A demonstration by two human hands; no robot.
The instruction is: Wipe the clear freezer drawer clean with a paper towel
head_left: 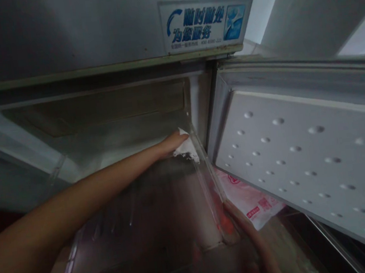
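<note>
A clear plastic drawer (164,212) is pulled out of a refrigerator compartment and takes up the lower middle of the view. My left hand (171,143) reaches across it and is closed on a white tissue (187,149), which lies against the drawer's right side wall near the back. Its tissue edge looks ragged. Lower down, my right hand (244,230) grips the right rim of the drawer near its front corner, with fingers along the outside. The lower part of that hand is dim and partly blurred.
An open door (300,141) with a dimpled white inner panel stands at the right. Above is the grey upper door (60,32) with a blue-and-white label (203,25). A white plastic bag with red print (251,199) lies below the open door.
</note>
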